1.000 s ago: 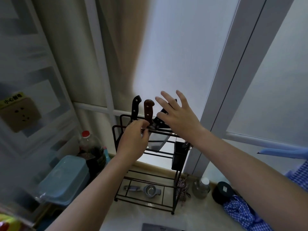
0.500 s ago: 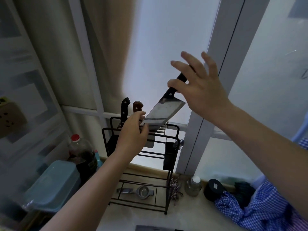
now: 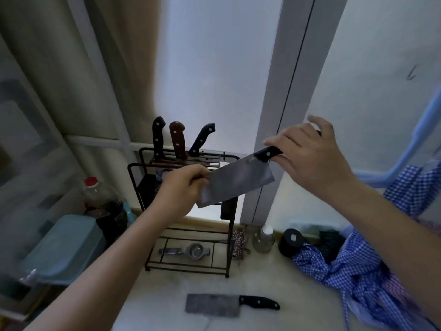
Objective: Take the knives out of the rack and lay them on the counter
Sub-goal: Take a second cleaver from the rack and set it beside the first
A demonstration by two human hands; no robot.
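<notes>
gripping a cleaver [image 3: 236, 182] clear of the rack [image 3: 229, 211], right hand [image 3: 310, 158] on handle, left hand [image 3: 181, 189] pinching blade (far end)

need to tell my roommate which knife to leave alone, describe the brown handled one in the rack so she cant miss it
Find the black wire rack on the counter by the window. Three handles stick up from its top slots; take the middle one. It alone is reddish-brown wood; the knives beside it have black handles.
</notes>
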